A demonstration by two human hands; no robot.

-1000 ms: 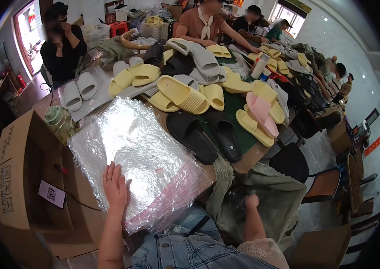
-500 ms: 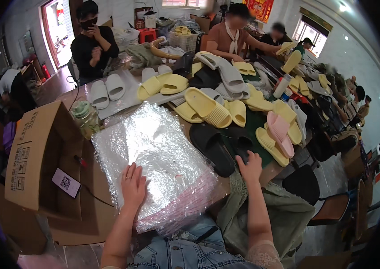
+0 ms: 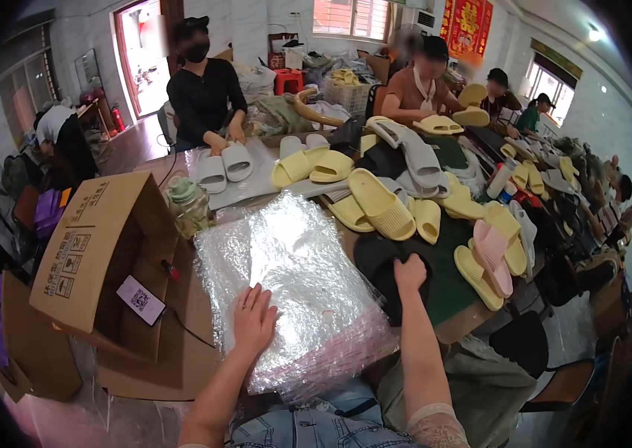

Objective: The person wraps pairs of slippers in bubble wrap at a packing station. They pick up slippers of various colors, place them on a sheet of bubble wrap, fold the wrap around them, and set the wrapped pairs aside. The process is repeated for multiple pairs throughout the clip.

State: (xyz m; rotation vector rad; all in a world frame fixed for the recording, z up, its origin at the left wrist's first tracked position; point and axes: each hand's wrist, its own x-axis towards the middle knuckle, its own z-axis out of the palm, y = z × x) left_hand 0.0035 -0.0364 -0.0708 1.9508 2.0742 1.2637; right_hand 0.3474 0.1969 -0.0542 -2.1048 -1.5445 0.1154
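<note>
My left hand lies flat on a stack of shiny clear plastic bags, its fingers stretched out and holding nothing. The bags' near edges look pinkish. My right hand is closed on a black slide slipper, at the right of the stack. A second black slide lies against it, and the hand partly hides where the two meet. Just beyond them sit yellow slides, and a pink slide rests on a yellow one at the right.
An open cardboard box stands at the left, with a phone at its opening. A lidded jar is beside it. Across the table a person in black touches grey slides. Another person sits behind the heaped slides. Chairs stand at the right.
My right hand has moved forward and closed on the black slide; the two black slides are closer together. The left hand stays on the bags. The person across has lowered both hands to grey slides.
</note>
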